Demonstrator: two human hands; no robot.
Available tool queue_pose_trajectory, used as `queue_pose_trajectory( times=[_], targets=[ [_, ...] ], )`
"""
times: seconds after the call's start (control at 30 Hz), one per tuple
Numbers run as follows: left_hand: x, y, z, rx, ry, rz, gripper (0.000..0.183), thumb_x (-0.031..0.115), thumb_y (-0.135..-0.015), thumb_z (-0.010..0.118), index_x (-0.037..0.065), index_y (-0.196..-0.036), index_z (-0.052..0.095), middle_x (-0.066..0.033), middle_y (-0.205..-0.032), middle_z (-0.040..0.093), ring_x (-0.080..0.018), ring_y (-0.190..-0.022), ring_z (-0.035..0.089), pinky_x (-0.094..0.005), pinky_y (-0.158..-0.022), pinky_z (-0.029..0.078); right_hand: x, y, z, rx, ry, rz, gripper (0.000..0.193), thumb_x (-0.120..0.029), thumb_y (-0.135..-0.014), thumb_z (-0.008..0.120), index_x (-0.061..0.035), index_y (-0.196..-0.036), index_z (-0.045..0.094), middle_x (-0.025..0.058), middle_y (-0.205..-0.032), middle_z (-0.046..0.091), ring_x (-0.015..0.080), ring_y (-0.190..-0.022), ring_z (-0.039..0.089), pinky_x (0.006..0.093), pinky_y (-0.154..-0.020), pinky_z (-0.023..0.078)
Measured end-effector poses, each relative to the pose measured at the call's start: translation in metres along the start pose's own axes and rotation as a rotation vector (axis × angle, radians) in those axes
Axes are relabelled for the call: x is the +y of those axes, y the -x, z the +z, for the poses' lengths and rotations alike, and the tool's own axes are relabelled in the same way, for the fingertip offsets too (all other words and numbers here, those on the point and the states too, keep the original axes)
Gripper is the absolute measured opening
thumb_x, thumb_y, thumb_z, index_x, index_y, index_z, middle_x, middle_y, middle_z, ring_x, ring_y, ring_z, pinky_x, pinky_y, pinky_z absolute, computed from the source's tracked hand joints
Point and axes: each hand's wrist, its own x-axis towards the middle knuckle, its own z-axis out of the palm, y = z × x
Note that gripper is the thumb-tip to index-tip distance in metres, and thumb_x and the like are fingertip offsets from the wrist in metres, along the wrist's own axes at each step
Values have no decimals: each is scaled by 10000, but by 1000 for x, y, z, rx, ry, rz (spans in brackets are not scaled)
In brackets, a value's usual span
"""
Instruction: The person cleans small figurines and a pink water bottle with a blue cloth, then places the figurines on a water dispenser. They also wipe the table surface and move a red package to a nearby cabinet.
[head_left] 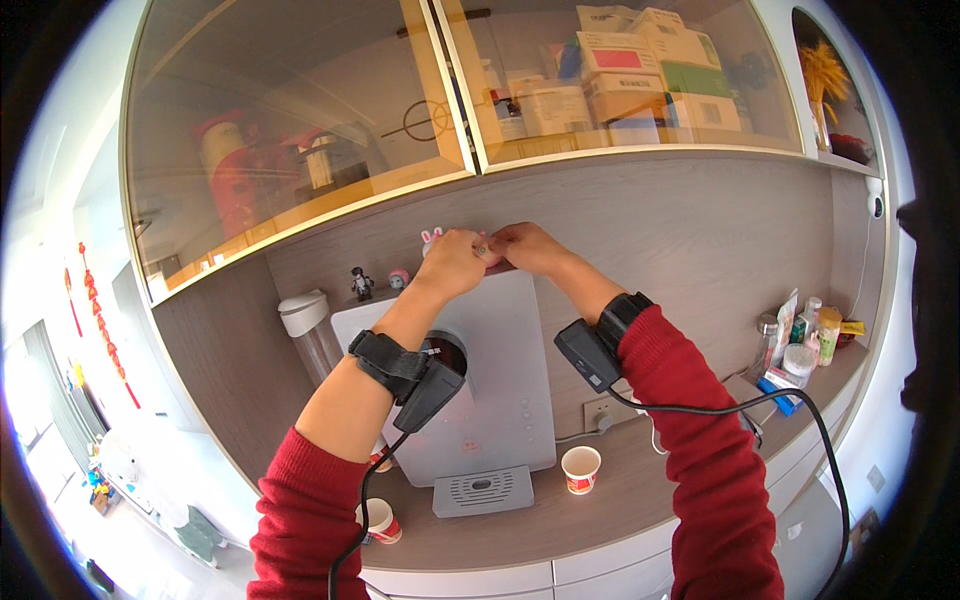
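Observation:
Both my hands meet above the top edge of a grey water dispenser (pixel 500 370). My left hand (pixel 455 262) is closed, its back toward me and a ring on one finger. My right hand (pixel 527 247) is closed too, its fingertips touching the left hand's fingers. Something small and pinkish or dark red shows between and under the fingers, too covered to name. Right behind my left hand a white figurine with pink rabbit ears (pixel 432 236) peeks out. A pink-haired figurine (pixel 398 278) and a black-and-white figurine (pixel 361 284) stand farther left on the dispenser.
Glass-door cabinets (pixel 300 120) hang overhead. A paper cup (pixel 580 469) stands right of the drip tray (pixel 484 492); another paper cup (pixel 381 521) is at left. A lidded clear container (pixel 305 315) flanks the dispenser. Bottles (pixel 828 335) crowd the counter's right end. Black cables trail from my wrist devices.

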Motion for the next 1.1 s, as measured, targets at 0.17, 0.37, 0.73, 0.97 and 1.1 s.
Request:
queue_pose_trajectory(
  times=[0.17,0.37,0.73,0.97,1.1],
  targets=[
    [-1,2,4,99,46,24,306,259,-843,599,-7,-971,679,-241,-969,648,-394,-982,605,-412,-857,478,-4,7,-5,19,-17,-11,294,-233,-909,537,-2,-1024,677,116,-988,678,187,-888,626,309,-798,486],
    [3,4,1,21,29,-28,335,45,-816,464,23,-1096,647,-248,-1054,634,-399,-1036,584,-414,-931,437,3,3,-3,28,-59,-68,301,-215,-918,502,6,-1028,673,118,-997,676,189,-889,623,307,-793,484],
    [30,35,-26,216,245,64,288,34,-853,482,-21,-1105,609,-245,-1081,631,-366,-1004,618,-392,-875,477,-9,32,-19,291,-41,-88,316,-245,-928,527,6,-1096,621,128,-1007,663,206,-934,600,306,-827,464],
    [72,246,57,100,650,287,271,-6,-849,547,-11,-1116,589,-166,-1021,666,-263,-917,652,-344,-807,501,10,274,-26,354,-36,-313,175,-94,-899,551,-41,-1056,607,101,-988,622,207,-901,593,333,-829,460],
    [78,344,183,-388,903,-34,259,179,-931,599,-3,-1114,624,-141,-927,676,-173,-737,634,-291,-657,514,53,445,22,376,-70,247,227,-164,-899,599,-76,-1108,602,54,-997,636,203,-928,595,339,-818,467]
  ],
)
